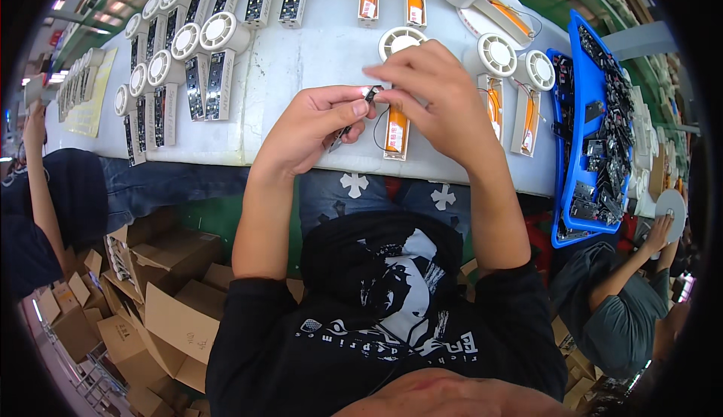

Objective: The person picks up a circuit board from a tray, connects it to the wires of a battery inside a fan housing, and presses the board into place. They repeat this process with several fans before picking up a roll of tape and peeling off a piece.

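Observation:
Above the table's near edge, my left hand (312, 127) is closed around a small black circuit board (337, 140), mostly hidden by the fingers. My right hand (440, 97) meets it from the right, its thumb and fingers closed at the board's upper end. Details of that end are too small to make out. Below my right hand lies a white handheld fan with an open handle (397, 135); an orange battery and thin wires show inside. Its round fan head (401, 39) is partly covered by my right hand.
Fans with black boards in their handles (220, 82) stand in rows at left. More open fans with orange batteries (497, 56) lie at right. Stacked blue trays (576, 127) of black boards sit at the right edge. Cardboard boxes (181, 319) and two other people flank me.

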Demonstrator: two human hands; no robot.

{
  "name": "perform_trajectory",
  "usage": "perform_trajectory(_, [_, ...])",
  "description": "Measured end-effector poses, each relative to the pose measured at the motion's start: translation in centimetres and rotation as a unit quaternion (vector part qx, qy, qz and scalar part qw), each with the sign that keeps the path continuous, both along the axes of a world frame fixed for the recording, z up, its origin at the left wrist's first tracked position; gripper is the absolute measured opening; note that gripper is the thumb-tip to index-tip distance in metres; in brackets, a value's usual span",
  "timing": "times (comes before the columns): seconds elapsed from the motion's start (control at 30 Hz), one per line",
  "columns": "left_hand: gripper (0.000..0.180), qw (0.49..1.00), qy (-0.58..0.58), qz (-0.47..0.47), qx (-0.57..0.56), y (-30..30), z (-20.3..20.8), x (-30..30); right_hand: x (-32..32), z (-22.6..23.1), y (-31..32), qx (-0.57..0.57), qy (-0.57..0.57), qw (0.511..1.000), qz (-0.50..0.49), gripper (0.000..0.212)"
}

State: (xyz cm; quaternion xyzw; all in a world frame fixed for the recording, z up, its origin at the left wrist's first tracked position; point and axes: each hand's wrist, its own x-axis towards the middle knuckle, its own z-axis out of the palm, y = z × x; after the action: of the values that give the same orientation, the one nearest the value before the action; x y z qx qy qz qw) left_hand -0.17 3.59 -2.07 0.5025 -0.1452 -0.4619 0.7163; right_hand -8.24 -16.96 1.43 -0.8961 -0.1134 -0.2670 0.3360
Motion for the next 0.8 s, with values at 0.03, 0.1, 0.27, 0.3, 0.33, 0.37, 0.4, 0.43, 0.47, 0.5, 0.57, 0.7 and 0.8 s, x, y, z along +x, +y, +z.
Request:
perform_trajectory(0.03, [0.029, 1.000, -0.002, -0.007, -0.003, 0.0, 0.0, 0.1, -0.1, -0.1, -0.1, -0.024, 0.006, 1.000, 0.017, 0.020])
perform_trajectory(0.1, [0.029, 1.000, -0.005, -0.022, -0.008, 0.0, 0.0, 0.2, -0.1, -0.2, -0.4, -0.048, 0.010, 0.998, 0.034, 0.020])
perform_trajectory(0.27, [0.031, 0.999, 0.014, -0.046, -0.005, -0.3, 0.3, 0.4, -0.2, 0.0, -0.9, -0.028, 0.011, 0.998, 0.062, 0.020])
perform_trajectory(0.3, [0.032, 0.999, 0.001, -0.039, -0.003, -0.4, 0.4, 0.2, -0.3, 0.2, -0.9, -0.022, 0.008, 0.998, 0.059, 0.020])
perform_trajectory(0.33, [0.032, 0.999, -0.011, -0.033, -0.001, -0.5, 0.6, 0.0, -0.5, 0.4, -0.8, -0.017, 0.006, 0.998, 0.056, 0.020])
perform_trajectory(0.37, [0.034, 0.999, -0.023, -0.023, 0.002, -0.6, 1.1, -0.3, -0.9, 0.7, -0.4, -0.016, 0.006, 0.998, 0.058, 0.020])
perform_trajectory(0.4, [0.034, 1.000, -0.022, -0.021, 0.003, -0.7, 1.9, -1.0, -1.9, 1.5, 0.2, 0.008, 0.034, 0.999, 0.004, 0.021])
perform_trajectory(0.43, [0.034, 0.998, -0.064, 0.017, 0.022, -0.7, 3.0, -2.2, -3.0, 2.5, 0.9, 0.032, 0.062, 0.996, -0.049, 0.023])
perform_trajectory(0.47, [0.035, 0.992, -0.104, 0.053, 0.042, -0.9, 4.6, -3.9, -4.1, 3.2, 1.4, 0.056, 0.092, 0.989, -0.104, 0.024])
perform_trajectory(0.5, [0.036, 0.984, -0.144, 0.090, 0.062, -1.1, 5.4, -4.9, -4.9, 3.9, 1.8, 0.057, 0.094, 0.989, -0.102, 0.024])
perform_trajectory(0.57, [0.036, 0.981, -0.178, 0.049, 0.052, -1.2, 6.5, -5.7, -6.3, 6.2, 2.4, 0.010, 0.212, 0.968, -0.132, 0.025])
perform_trajectory(0.7, [0.038, 0.935, -0.348, -0.007, 0.069, -2.1, 6.5, -5.0, -6.7, 5.2, 1.6, -0.041, 0.250, 0.955, -0.154, 0.024])
perform_trajectory(0.8, [0.039, 0.837, -0.528, 0.031, 0.137, -3.9, 5.6, -2.0, -6.9, 3.3, 0.3, -0.098, 0.233, 0.955, -0.154, 0.022])
